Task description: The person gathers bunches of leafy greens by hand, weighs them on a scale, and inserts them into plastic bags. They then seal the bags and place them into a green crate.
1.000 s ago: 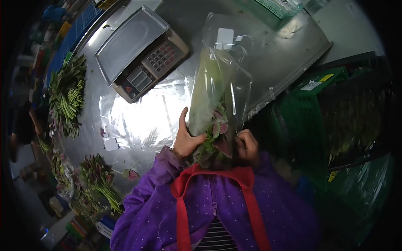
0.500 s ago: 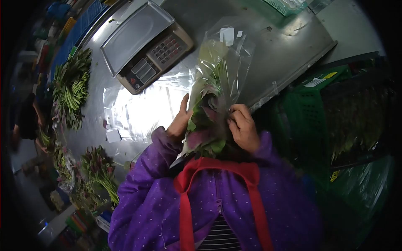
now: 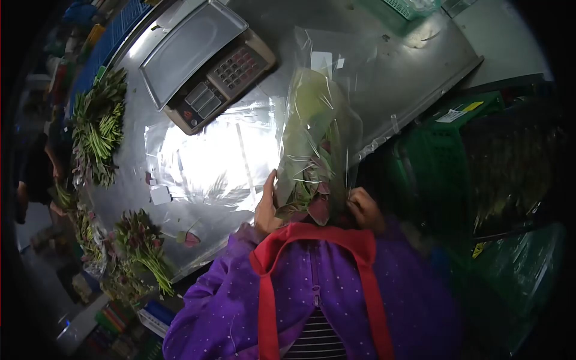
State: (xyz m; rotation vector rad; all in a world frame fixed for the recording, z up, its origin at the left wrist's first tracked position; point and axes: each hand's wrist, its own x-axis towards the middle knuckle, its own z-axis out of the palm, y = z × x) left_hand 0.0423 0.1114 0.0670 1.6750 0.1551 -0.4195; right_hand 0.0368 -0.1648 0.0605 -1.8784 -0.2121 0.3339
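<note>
A clear plastic bag point(image 3: 288, 120) stands out in front of my chest, pointing away over the metal table. Inside it is a bunch of leafy greens point(image 3: 319, 174) with green and purple leaves, the leaves toward me. My left hand point(image 3: 266, 209) grips the bag's left side near its open end, one finger stretched up along the plastic. On the opposite side my right hand point(image 3: 365, 211) has bent fingers closed on the bag's edge. A white label point(image 3: 321, 62) shows at the bag's far end.
A scale point(image 3: 222, 75) with a metal tray stands at the upper left. Flat plastic bags point(image 3: 204, 156) lie left of my hands. Bunches of greens point(image 3: 99, 129) line the table's left side. Green crates point(image 3: 432, 174) stand on the right. Another person's arm point(image 3: 54, 162) is at far left.
Both hands have come closer to my body and lower along the bag. The greens sit straighter in it, and the bag looks more spread out.
</note>
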